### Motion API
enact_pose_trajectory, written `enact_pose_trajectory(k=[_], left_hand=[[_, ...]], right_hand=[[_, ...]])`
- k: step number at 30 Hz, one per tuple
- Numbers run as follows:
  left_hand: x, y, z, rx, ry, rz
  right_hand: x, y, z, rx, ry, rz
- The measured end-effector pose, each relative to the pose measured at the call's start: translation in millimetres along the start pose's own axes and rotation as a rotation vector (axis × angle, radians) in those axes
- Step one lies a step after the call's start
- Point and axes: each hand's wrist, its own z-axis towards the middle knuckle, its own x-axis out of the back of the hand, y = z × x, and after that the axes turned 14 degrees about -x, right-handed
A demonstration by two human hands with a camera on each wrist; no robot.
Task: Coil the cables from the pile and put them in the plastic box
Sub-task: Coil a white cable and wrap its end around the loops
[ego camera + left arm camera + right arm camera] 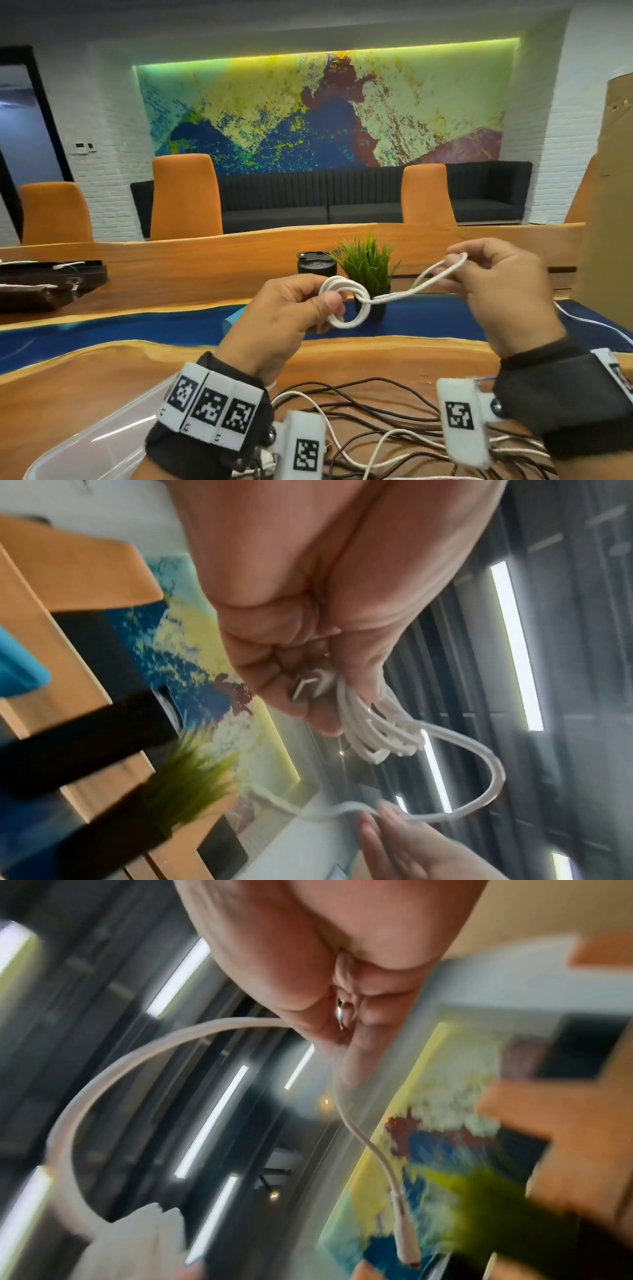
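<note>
White charging cable [346,301]: held in the air between both hands, above the wooden table [85,370] with its blue resin strip. Several small loops are gathered into a coil and pinched between thumb and curled fingers of the left hand [287,318]; one plug end [310,687] is seen tucked in the same grip in the left wrist view, presumably to keep the start of the coil from unwinding. The remaining tail is drawn out rightward as a doubled strand and is pinched by the fingertips of the right hand [496,274], fingers curled closed on it (the free connector [405,1245] is seen dangling below in the right wrist view). The tail appears to be passed through or around the coil, judged to be a securing wrap near the end of coiling.

Cable pile [394,421]: dark and white leads lie tangled on the table just below the wrists, not yet coiled.

Plastic box [96,442]: clear, at lower left, beside the pile and under the left forearm; its contents cannot be told from this angle. The held cable is outside it.

Also present: potted artificial grass [368,270], black lidded cup [315,263], orange chairs [186,198], dark sofa [342,202], abstract mural [325,109].
</note>
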Motion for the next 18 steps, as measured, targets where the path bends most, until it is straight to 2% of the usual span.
enact_pose_trajectory(k=[3, 5, 10, 14, 18], left_hand=[[-16.2, 1.6, 0.9, -0.042, 0.040, -0.103], [-18.1, 1.3, 0.9, -0.064, 0.045, -0.116], [-7.9, -3.4, 1.9, -0.013, 0.100, -0.242], [-10.3, -3.7, 3.1, 0.042, 0.080, -0.369], [-14.2, -3.6, 2.3, 0.068, 0.014, -0.462]], right_hand=[[-20.9, -1.9, -17.8, -0.177, -0.259, 0.297], [-25.4, -1.8, -21.1, -0.236, -0.337, 0.391], [-11.0, -5.3, -9.5, -0.271, -0.361, 0.574], [-2.5, -7.7, -5.6, -0.273, -0.419, 0.644], [-5.0, -6.6, -6.0, -0.351, -0.428, 0.732]])
